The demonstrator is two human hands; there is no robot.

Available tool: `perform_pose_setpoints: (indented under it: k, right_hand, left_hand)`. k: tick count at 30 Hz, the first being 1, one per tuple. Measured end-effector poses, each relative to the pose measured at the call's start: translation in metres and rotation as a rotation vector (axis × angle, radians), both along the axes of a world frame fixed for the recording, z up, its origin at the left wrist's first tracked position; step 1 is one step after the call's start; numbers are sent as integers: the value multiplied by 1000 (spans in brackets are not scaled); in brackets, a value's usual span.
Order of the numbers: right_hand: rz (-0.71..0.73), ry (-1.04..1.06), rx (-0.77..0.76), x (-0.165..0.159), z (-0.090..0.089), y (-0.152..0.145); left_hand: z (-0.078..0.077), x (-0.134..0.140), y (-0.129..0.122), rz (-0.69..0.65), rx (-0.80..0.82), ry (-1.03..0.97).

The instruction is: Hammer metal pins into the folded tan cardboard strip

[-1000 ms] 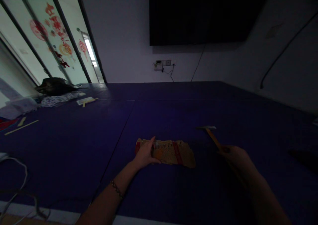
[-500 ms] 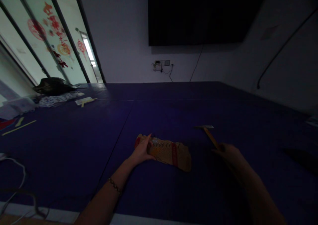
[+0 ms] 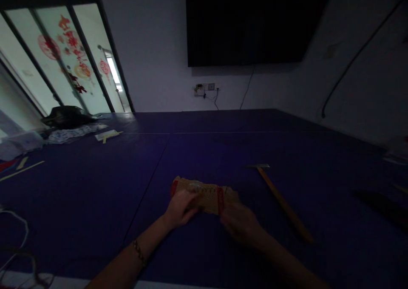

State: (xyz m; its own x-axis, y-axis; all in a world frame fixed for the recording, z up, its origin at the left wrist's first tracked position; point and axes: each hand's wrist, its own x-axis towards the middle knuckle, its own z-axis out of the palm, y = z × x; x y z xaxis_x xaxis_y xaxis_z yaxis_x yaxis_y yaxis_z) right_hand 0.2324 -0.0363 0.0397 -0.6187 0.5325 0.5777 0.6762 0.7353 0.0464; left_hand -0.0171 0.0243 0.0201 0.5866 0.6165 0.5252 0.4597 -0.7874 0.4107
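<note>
A torn strip of brown cardboard (image 3: 208, 198) with red bands lies on the dark blue table in front of me. A row of small dark, upright marks runs along its upper part; the dim light hides what they are. My left hand (image 3: 181, 206) grips the near left part of the cardboard, thumb and fingers closed on it. At the right end, my right hand (image 3: 240, 223) has its fingers curled at the near edge of the cardboard, slightly blurred. To the right of that hand lies a hammer (image 3: 283, 202), wooden handle towards me, touched by neither hand.
The blue table (image 3: 204, 148) reaches to the wall, below a large dark screen (image 3: 248, 23). A dark flat object (image 3: 382, 206) lies at the right. A black bag (image 3: 68, 117), papers (image 3: 75, 134) and yellow strips (image 3: 22, 171) are at the left, with a white cable (image 3: 24, 233) nearer.
My right hand has let go of the hammer, which now lies on the table, and has moved left to the cardboard. My left hand stays at the cardboard. The view has tilted up slightly.
</note>
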Motion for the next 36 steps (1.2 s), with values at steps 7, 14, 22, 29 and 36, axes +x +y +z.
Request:
perform_pose_setpoints:
  k: [7, 14, 22, 29, 36]
  right_hand:
    - [476, -133, -439, -63, -4, -2]
    - [413, -85, -679, -58, -2, 1]
    - [341, -95, -905, -61, 13, -3]
    - [332, -75, -824, -60, 10, -3]
    - [482, 82, -128, -55, 8, -30]
  left_hand:
    - [5, 23, -36, -580, 152, 55]
    - [6, 31, -36, -506, -17, 204]
    - [8, 29, -35, -509, -96, 261]
    - [6, 29, -32, -547, -9, 271]
    - [15, 24, -29, -733, -71, 258]
